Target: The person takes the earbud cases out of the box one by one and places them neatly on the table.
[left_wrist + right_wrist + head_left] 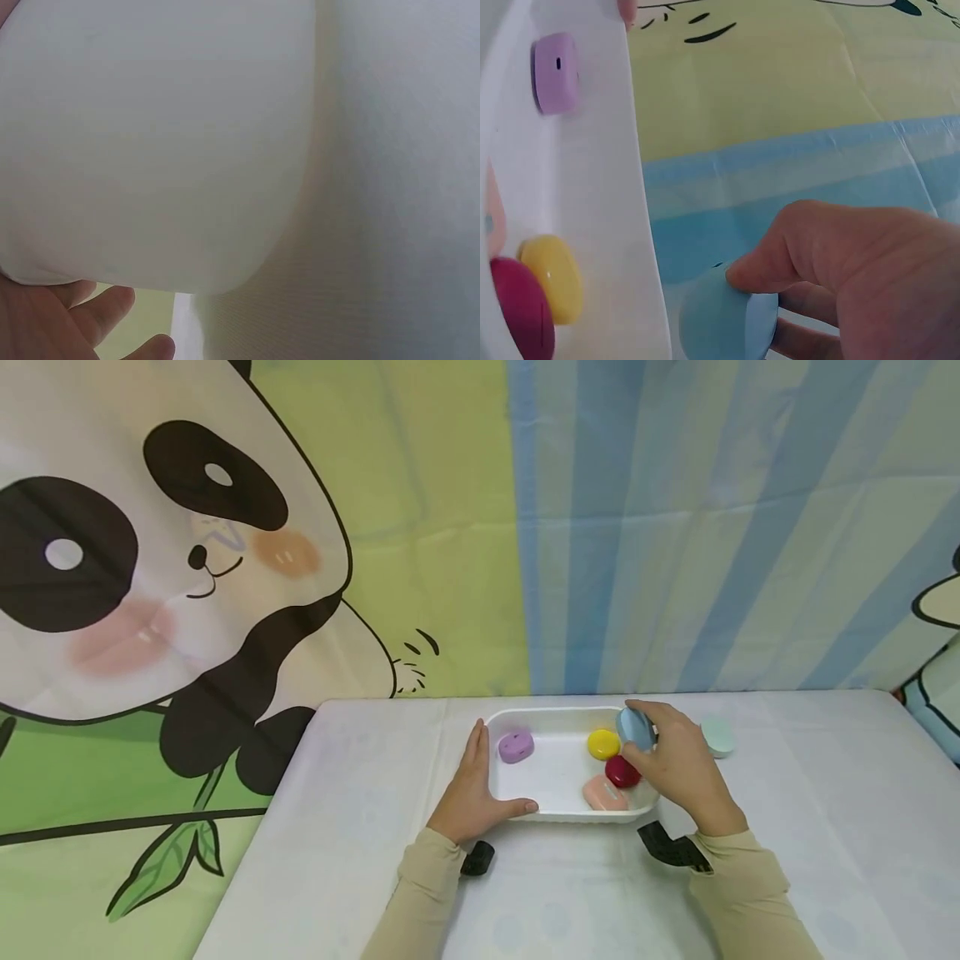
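Note:
A white tray (pixel 551 777) sits near the table's far side. My left hand (pixel 480 793) touches its left end, fingers stretched along the outside and thumb lying on the near rim. My right hand (pixel 682 768) pinches a smooth, rounded light-blue piece (pixel 634 728) between thumb and fingers, over the tray's far right corner. In the right wrist view the blue piece (pixel 716 315) appears beside the tray's far rim. Inside the tray are a purple piece with small dark slots (pixel 516 747), a yellow round piece (pixel 603 744), a dark red round piece (pixel 622 772) and a pink piece (pixel 604 793).
A pale mint round piece (pixel 717 737) lies on the white tablecloth (pixel 840 793) to the right of the tray, partly behind my right hand. Behind the table hangs a printed cloth (pixel 442 527) with a panda and stripes.

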Demonstrator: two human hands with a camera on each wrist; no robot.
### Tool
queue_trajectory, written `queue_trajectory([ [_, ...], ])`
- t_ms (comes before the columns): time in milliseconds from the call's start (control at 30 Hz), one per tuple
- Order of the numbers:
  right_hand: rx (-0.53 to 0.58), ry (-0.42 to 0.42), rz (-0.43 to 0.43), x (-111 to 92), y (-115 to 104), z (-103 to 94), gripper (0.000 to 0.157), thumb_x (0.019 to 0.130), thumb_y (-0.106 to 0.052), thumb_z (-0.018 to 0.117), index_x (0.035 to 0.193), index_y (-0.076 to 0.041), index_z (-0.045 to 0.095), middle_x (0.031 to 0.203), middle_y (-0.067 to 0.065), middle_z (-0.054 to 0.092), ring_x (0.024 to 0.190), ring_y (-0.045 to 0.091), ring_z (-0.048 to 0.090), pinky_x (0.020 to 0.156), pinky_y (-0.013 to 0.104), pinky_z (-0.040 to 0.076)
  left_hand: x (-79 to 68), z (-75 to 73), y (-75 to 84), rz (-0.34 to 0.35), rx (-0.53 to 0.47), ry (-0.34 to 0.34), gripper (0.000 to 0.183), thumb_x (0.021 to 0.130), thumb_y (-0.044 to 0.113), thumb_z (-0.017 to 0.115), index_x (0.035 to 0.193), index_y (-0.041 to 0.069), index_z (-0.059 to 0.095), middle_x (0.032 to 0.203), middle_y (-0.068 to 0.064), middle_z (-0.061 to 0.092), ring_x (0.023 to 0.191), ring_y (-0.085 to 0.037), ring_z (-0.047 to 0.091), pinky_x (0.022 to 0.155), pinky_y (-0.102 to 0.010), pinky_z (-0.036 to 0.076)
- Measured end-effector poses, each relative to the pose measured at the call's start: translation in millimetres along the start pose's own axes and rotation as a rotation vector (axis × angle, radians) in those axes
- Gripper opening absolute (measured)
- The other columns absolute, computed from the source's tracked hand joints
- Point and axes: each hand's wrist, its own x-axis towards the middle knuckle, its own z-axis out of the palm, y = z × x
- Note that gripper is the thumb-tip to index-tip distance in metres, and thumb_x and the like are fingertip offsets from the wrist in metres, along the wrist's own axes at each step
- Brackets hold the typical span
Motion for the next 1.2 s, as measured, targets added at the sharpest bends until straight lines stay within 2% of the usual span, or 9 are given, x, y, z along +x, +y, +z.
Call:
queue_trajectory([
  [300,-0.023,0.066,0.02,-2.1,14.4,-11.5,0.052,0.085,-0.004,0.064,0.136,0.005,0.058,0.133,0.03,0.056,0.1,0.045,0.057,0.078,0.063,0.052,-0.7,-1.0,-1.9,-0.016,0.003,-0.011,0.141,0.065,0.06,0.089,0.163,0.013,-0.002,0.169,0.002,-0.005,0.152,-0.026,0.017,0.117,-0.047,0.028],
  [500,-0.041,0.088,0.054,-2.3,25.7,-17.7,0.054,0.085,-0.003,0.066,0.137,0.005,0.057,0.134,0.032,0.055,0.094,0.043,0.058,0.074,0.059,0.053,-1.0,-0.4,-3.2,-0.022,-0.003,-0.01,0.141,0.065,0.06,0.089,0.163,0.014,-0.002,0.169,0.002,-0.005,0.152,-0.024,0.017,0.118,-0.046,0.028],
  [733,-0.04,0.113,0.081,-2.0,42.2,-25.7,0.056,0.083,-0.002,0.064,0.138,0.007,0.055,0.136,0.036,0.052,0.109,0.051,0.054,0.082,0.066,0.047,-0.7,-1.7,-1.4,-0.017,-0.009,-0.009,0.14,0.065,0.058,0.089,0.163,0.012,-0.001,0.169,0.0,-0.004,0.152,-0.027,0.018,0.117,-0.048,0.029],
  [967,-0.038,0.152,0.138,-3.2,60.1,-30.0,0.057,0.085,-0.003,0.065,0.141,0.005,0.054,0.136,0.037,0.05,0.112,0.055,0.052,0.085,0.069,0.045,0.8,-1.7,-1.9,-0.01,-0.018,-0.007,0.14,0.065,0.058,0.089,0.163,0.013,-0.001,0.17,-0.001,-0.003,0.152,-0.025,0.018,0.117,-0.047,0.029],
  [1200,-0.041,0.229,0.171,-5.3,75.4,-34.6,0.056,0.085,-0.001,0.065,0.14,0.006,0.055,0.135,0.038,0.051,0.11,0.057,0.05,0.083,0.069,0.043,0.9,-1.5,-0.2,-0.007,-0.024,-0.006,0.14,0.066,0.056,0.09,0.163,0.013,-0.002,0.169,0.0,-0.004,0.152,-0.026,0.018,0.117,-0.048,0.029],
])
